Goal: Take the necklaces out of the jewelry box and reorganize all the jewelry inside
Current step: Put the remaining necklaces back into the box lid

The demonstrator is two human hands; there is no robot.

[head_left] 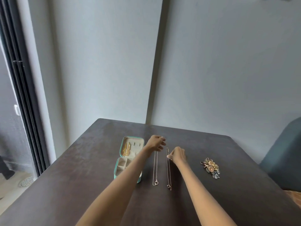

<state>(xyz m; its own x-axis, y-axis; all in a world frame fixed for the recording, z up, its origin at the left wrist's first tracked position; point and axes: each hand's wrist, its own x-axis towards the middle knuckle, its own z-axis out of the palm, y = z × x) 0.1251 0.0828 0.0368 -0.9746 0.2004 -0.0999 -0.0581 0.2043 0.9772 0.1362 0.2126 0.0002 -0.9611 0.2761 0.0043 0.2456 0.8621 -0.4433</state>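
The left forearm [130,167] covers the right part of the jewelry box [123,167], so the compartments there are hidden. The far end of the left necklace [155,167] goes under the left hand [156,143]; grip can't be told. The small jewelry pile [211,168] is too small to tell pcs apart. Both arms are cut off by the bottom edge.

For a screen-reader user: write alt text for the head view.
Two bare hands, left hand and right hand, straighten two thin necklaces laid side by side on a dark table. An open teal jewelry box sits left, a jewelry pile right.
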